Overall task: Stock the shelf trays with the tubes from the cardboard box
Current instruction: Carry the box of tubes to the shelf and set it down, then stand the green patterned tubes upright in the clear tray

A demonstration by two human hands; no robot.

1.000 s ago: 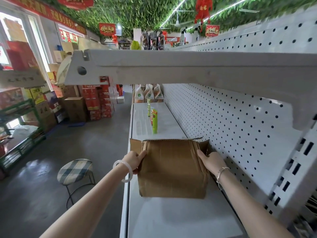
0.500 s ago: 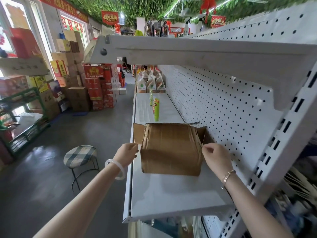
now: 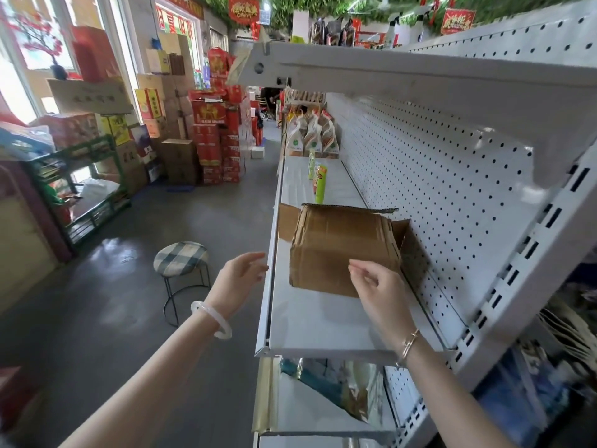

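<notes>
Box [image 3: 342,247] sits mid-shelf [image 3: 323,321], flaps open on far side. L hand [image 3: 240,274] at shelf's left edge, fingers loose, holding nothing. R hand [image 3: 376,284] by box's near-right corner, fingers half-curled, empty. Green tubes [image 3: 319,185] stand just beyond box.

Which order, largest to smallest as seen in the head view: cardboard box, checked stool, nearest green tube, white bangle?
1. cardboard box
2. checked stool
3. white bangle and nearest green tube: they look about alike, and the bangle is much nearer the camera, so I won't rank them.
</notes>
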